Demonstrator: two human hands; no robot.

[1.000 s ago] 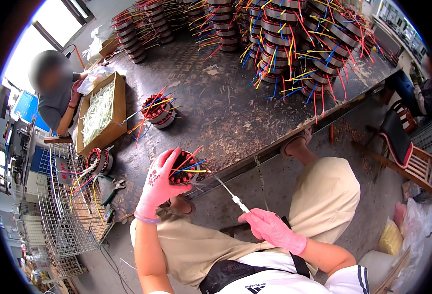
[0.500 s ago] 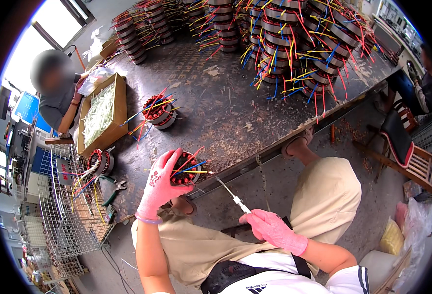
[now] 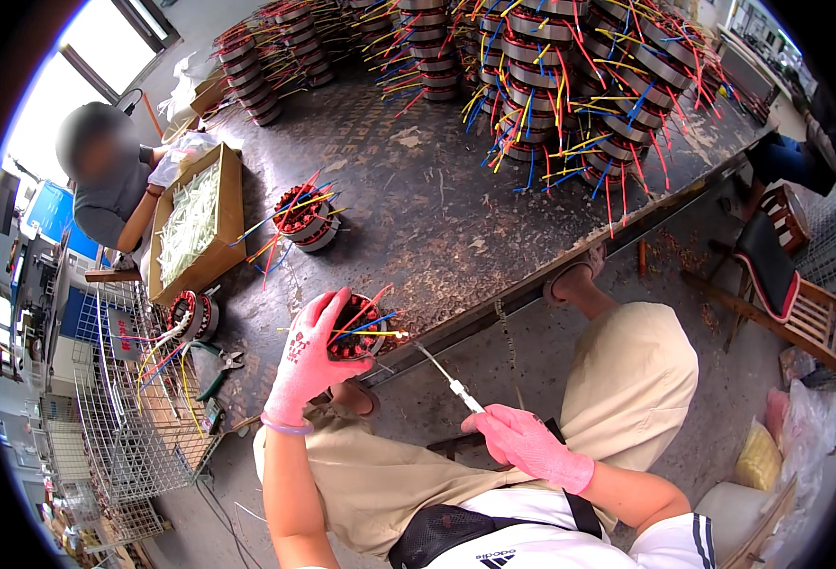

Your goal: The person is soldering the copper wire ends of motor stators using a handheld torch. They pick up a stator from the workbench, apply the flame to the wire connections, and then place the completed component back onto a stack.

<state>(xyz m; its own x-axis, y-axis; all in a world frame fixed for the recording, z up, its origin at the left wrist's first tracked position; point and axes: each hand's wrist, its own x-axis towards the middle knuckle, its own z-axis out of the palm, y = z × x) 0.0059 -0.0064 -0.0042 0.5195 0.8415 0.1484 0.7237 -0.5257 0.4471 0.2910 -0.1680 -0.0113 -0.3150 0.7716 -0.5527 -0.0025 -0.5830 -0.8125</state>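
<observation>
My left hand (image 3: 312,358), in a pink glove, is wrapped round a motor stator (image 3: 350,332) at the table's front edge. Red, blue and yellow leads stick out of the stator; a yellow lead (image 3: 380,333) points right, with a bright pale tip. In my right hand (image 3: 532,444), also pink-gloved, is a slim white-handled tool (image 3: 460,389). Its thin pale shaft points up and left, ending just short of the yellow lead's tip. The fingers of that hand are closed round the handle's rear.
Two more stators (image 3: 306,220) (image 3: 192,316) sit on the table, near green-handled pliers (image 3: 217,368). A cardboard box (image 3: 231,213) holds many white sleeves. Tall stator stacks (image 3: 532,85) fill the back. A person (image 3: 115,194) works at the left; a wooden chair (image 3: 778,284) stands right.
The yellow lead's tip and the tool's tip have come slightly apart, and the lead's tip looks brighter. The person at the left has shifted their hands; someone at the far right has moved.
</observation>
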